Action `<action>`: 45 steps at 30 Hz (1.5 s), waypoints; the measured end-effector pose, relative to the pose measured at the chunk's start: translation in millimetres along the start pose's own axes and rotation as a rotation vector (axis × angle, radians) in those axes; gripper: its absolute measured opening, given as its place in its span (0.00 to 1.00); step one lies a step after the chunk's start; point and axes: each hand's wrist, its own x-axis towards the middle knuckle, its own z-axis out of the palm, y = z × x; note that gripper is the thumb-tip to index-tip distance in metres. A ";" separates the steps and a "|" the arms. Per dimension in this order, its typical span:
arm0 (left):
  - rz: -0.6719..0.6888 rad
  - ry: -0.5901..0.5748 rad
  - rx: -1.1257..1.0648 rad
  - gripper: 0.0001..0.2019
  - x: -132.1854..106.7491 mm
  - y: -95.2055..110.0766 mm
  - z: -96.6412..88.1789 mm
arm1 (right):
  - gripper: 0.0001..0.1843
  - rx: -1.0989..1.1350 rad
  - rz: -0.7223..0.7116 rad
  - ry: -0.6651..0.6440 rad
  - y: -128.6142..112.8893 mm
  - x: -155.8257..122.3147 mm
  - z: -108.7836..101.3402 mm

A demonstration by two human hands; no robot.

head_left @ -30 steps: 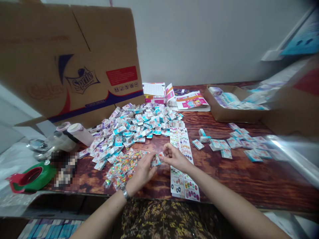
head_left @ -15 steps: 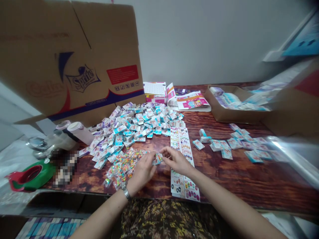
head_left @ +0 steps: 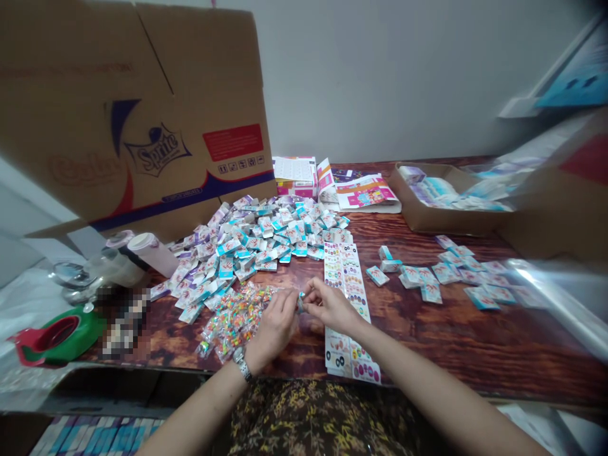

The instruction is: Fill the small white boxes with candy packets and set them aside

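My left hand (head_left: pixel 274 323) and my right hand (head_left: pixel 330 307) meet above the wooden table, pinching a small packet (head_left: pixel 300 303) between their fingertips. Most of that packet is hidden by my fingers. Just left of my left hand lies a heap of clear sachets of colourful small pieces (head_left: pixel 235 323). Behind it rises a large pile of white and blue packets (head_left: pixel 251 240). Printed sticker sheets (head_left: pixel 346 272) run beside my right hand and beneath its wrist. A wristwatch (head_left: pixel 243 367) sits on my left wrist.
A cardboard box flap (head_left: pixel 142 107) with a Sprite logo stands at the left, near a white bottle (head_left: pixel 152 254) and green tape roll (head_left: pixel 59 339). Scattered packets (head_left: pixel 456 275) lie on the right. Behind them, a cardboard tray (head_left: pixel 441 206) holds more.
My fingers have closed further around the small packet, which now shows much less. Both hands have shifted slightly closer together; the piles on the table have not moved.
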 end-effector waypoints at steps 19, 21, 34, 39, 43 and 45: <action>-0.005 0.011 -0.100 0.15 0.4 0.1 -3.3 | 0.18 0.236 0.009 -0.012 -0.2 -5.6 -10.1; -0.057 0.036 -0.162 0.16 2.2 1.0 -4.7 | 0.12 0.021 -0.135 0.099 -6.6 -15.7 -9.7; -0.037 0.091 -0.103 0.18 -4.8 4.4 6.4 | 0.11 0.151 -0.088 0.319 6.5 -15.4 25.2; -0.037 0.098 -0.030 0.21 -7.3 4.6 9.2 | 0.10 -0.148 -0.246 0.370 -12.3 -27.2 26.1; -0.058 0.126 -0.017 0.22 -7.8 7.2 9.6 | 0.09 -0.046 -0.188 0.344 -20.7 -25.8 25.9; -0.068 0.152 -0.016 0.24 -8.0 8.3 10.4 | 0.08 0.063 -0.131 0.349 -20.1 -22.0 27.0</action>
